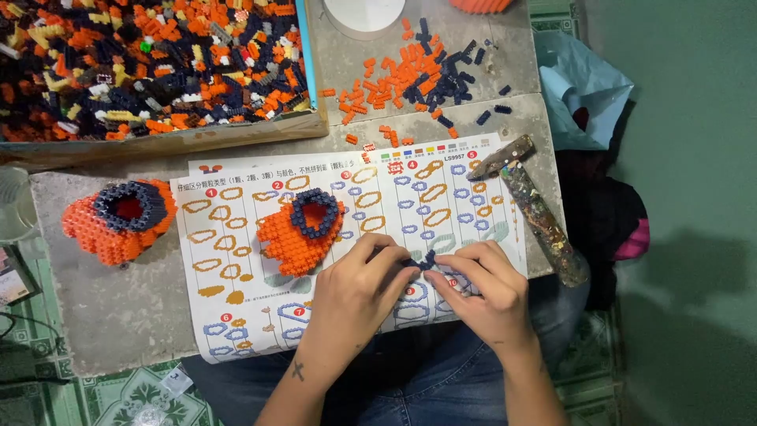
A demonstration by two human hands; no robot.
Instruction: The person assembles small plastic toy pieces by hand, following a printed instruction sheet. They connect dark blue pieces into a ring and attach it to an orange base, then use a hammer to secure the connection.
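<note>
Head view looks straight down on your work: a grey slab table (118,315) fills the middle of the frame, with your jeans below it. At the upper left sits the largest thing, a shallow cardboard tray (165,140) heaped with orange, dark blue, yellow and white bricks. Across the centre lies the instruction sheet (236,308), printed with rows of brick outlines. At the right edge of the sheet a paint-spattered hammer (536,209) lies on a slant, head toward the top. At the left middle, off the sheet, stands an orange brick model (110,233) with a dark blue ring on top; a second, flatter orange piece (296,237) with its own dark blue ring rests on the sheet, just beside your left hand. A loose scatter of orange and dark blue bricks (418,75) spreads at the upper centre.

Your left hand (359,296) and right hand (485,288) meet low in the centre, fingertips pinched narrowly from both sides on a small dark blue brick strip (424,261), held just over the sheet.
</note>
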